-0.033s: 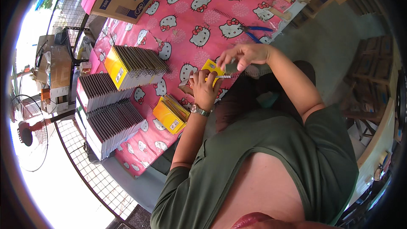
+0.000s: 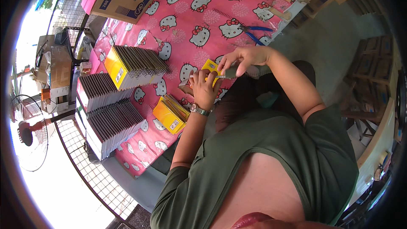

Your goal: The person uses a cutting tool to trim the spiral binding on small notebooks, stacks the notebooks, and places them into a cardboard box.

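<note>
A yellow, rectangular paper notebook [image 2: 208, 65] lies partly hidden beneath the left hand [image 2: 204, 86], near the right hand [image 2: 246, 56].

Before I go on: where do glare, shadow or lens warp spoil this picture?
Head view: glare washes out the left side around the fan; head view: the wire mesh bows and the corners go black; head view: the brown stacks at right look dim; head view: left hand and right hand show clearly enough.

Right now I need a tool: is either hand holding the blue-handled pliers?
No, the pliers lie on the pink tablecloth, gripped by neither left hand nor right hand.
</note>
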### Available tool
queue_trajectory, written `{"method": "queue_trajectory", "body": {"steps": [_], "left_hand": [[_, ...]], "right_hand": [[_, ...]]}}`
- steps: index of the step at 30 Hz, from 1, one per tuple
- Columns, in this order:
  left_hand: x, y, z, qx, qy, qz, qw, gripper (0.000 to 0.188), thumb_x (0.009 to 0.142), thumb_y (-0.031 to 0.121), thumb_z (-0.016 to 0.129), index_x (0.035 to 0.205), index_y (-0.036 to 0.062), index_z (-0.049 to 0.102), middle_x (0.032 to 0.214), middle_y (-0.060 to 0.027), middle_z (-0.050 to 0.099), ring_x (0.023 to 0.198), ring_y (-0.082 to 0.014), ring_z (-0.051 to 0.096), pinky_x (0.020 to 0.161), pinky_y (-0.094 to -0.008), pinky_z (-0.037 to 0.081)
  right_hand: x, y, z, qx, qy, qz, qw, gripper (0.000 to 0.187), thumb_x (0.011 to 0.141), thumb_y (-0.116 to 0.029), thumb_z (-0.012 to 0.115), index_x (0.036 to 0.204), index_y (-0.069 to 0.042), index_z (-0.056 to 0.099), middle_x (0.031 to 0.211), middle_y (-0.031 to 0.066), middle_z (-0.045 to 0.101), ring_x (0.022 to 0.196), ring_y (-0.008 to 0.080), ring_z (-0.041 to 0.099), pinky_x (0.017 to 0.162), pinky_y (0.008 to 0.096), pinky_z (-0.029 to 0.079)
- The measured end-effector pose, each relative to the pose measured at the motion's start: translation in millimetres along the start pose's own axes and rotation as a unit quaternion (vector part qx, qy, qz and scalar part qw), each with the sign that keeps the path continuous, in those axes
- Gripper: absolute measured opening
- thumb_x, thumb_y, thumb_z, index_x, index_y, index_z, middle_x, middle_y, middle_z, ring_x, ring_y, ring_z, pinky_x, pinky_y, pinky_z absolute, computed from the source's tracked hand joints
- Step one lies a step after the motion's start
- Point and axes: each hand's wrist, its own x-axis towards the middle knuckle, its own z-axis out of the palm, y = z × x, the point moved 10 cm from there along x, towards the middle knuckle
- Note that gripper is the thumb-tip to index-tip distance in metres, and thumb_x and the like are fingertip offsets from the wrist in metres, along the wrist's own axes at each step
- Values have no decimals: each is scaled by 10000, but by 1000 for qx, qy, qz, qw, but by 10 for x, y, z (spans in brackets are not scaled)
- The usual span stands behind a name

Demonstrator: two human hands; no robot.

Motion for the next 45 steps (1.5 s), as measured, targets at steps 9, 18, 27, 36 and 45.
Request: {"method": "queue_trajectory", "body": {"steps": [9, 18, 27, 36, 45], "left_hand": [[5, -16, -78, -63, 3, -8, 998, 392, 745, 150, 762, 1066, 63, 554, 1079, -131, 555, 1077, -359, 507, 966, -512, 381], [12, -415, -152, -126, -12, -60, 990, 301, 763, 56, 728, 1023, 46, 576, 1087, -124, 563, 1031, -320, 562, 860, -426, 480], [11, -546, -22, -221, -60, -81, 970, 289, 788, 72, 742, 1024, 33, 580, 1033, -147, 574, 846, -308, 622, 727, -372, 538], [65, -628, -48, -240, -50, -88, 965, 297, 767, 57, 756, 999, 23, 573, 1004, -121, 600, 787, -259, 636, 692, -349, 533], [-111, -872, 74, -313, -15, -189, 931, 212, 830, 26, 709, 1018, 8, 613, 945, -101, 665, 772, -196, 689, 691, -279, 540]], "right_hand": [[85, -1, -60, -122, 35, 18, 992, 483, 711, -159, 783, 1177, -72, 691, 1316, 114, 534, 1215, 239, 522, 1028, 365, 420], [305, -190, 206, 170, -101, -7, 980, 508, 718, -179, 796, 1201, -75, 675, 1375, 116, 515, 1252, 246, 515, 1023, 368, 424], [480, -17, 56, -12, -54, 27, 998, 526, 730, -198, 782, 1224, -64, 660, 1356, 103, 527, 1230, 231, 522, 1046, 367, 409], [553, -235, 137, 63, -94, -25, 993, 485, 711, -221, 809, 1157, -68, 695, 1241, 122, 595, 1172, 245, 552, 995, 364, 435], [482, -140, -773, -310, 299, -91, 898, 575, 754, -332, 789, 1277, -157, 624, 1443, 124, 466, 1350, 341, 404, 1089, 443, 371]]}}
